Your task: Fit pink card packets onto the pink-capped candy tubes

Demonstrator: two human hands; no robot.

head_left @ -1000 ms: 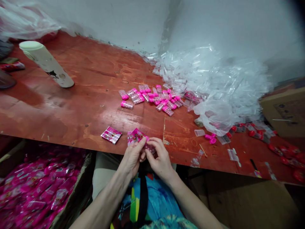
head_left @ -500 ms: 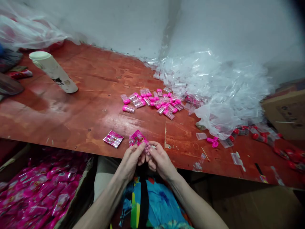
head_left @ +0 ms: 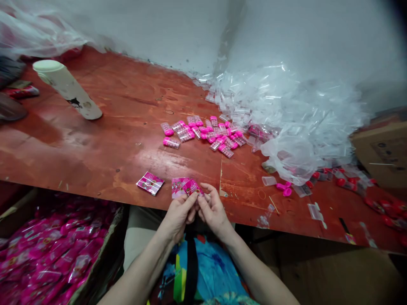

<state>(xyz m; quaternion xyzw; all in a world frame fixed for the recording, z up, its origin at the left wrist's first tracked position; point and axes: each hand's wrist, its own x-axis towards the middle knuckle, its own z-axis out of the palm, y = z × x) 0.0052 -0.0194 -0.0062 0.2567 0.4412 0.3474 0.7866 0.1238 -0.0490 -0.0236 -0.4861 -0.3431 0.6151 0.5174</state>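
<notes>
Both my hands meet at the table's front edge. My left hand (head_left: 178,216) is closed, thumb and fingers pinching a pink printed label (head_left: 193,186). Pressed close against it, my right hand (head_left: 215,212) has its thumb at the label's lower edge and its index finger raised and bent. Its fingers curl round a small clear tube of pink candy balls, now mostly hidden by the label and fingers. More pink printed labels (head_left: 178,184) lie just behind my left hand. A flat stack of pink labels (head_left: 150,183) rests further left.
Filled candy tubes with pink caps (head_left: 218,134) lie mid-table. Behind them rises a heap of clear empty tubes (head_left: 295,106). A loose pink cap (head_left: 284,187) and red-capped tubes (head_left: 349,180) lie to the right. A white bottle (head_left: 68,90) stands left. Below left, a box holds pink packets (head_left: 54,254).
The label in my hands has shifted right and now covers the pink candy balls that showed between my fingers. My right index finger has lifted. The view has shifted slightly.
</notes>
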